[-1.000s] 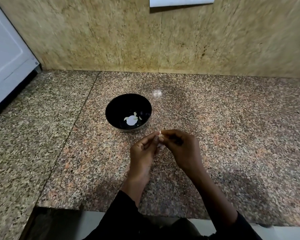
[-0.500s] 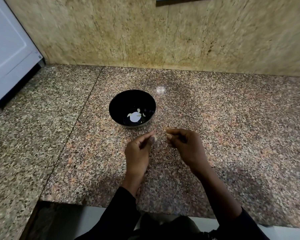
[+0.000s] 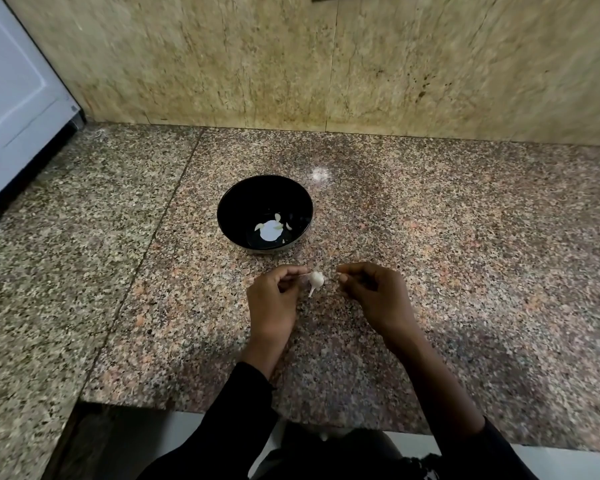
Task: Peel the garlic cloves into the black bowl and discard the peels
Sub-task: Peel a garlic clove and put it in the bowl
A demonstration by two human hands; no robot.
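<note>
The black bowl (image 3: 293, 199) stands on the granite counter and holds a few peeled garlic cloves (image 3: 278, 216) beside a white glare spot. Just in front of it, my left hand (image 3: 274, 303) pinches a thin strip of skin from which a white garlic clove (image 3: 315, 280) hangs, its pointed tail downward. A short gap to the right of the clove is my right hand (image 3: 374, 296). Its fingers are curled, with thumb and forefinger tips close together and nothing showing between them.
The speckled granite counter (image 3: 465, 254) runs back to a beige stone wall (image 3: 291, 64). A white appliance (image 3: 11, 98) stands at the far left. The counter's front edge (image 3: 222, 408) lies just below my forearms.
My hands, joined on the clove a second ago, have pulled apart. The clove now hangs in plain sight from my left fingertips, and my right hand has drawn off to the right.
</note>
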